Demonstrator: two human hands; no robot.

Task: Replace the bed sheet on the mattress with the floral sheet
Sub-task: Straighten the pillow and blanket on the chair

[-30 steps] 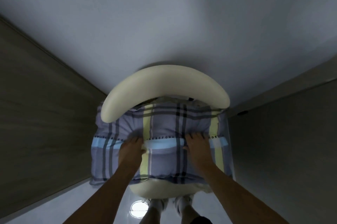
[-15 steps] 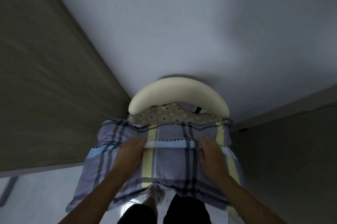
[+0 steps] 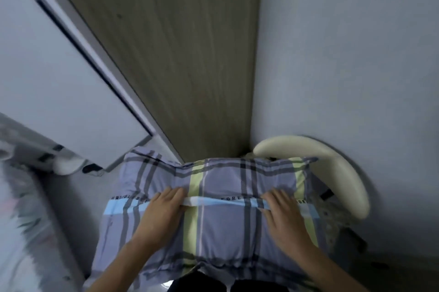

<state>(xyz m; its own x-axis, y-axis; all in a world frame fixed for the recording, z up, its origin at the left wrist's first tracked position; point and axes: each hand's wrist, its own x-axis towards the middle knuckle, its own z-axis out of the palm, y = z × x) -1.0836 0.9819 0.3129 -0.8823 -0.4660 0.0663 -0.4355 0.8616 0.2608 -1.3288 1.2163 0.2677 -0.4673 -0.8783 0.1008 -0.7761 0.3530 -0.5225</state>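
A plaid pillow (image 3: 221,208) in purple, blue and yellow-green is held up in front of me. My left hand (image 3: 164,211) grips it left of centre and my right hand (image 3: 285,215) grips it right of centre, fingers dug into a fold along the light blue stripe. Light bedding with a blurred leafy floral print (image 3: 21,208) lies at the far left edge. The mattress itself is not visible.
A cream chair with a curved backrest (image 3: 337,168) stands at the right, in the corner against the grey wall (image 3: 344,54). A wood-grain panel (image 3: 185,54) rises straight ahead. A white cabinet door (image 3: 47,66) stands at the left.
The pillow has come up off the chair seat and moved left with both hands on it. The view has swung left, bringing the cabinet and bedding into sight.
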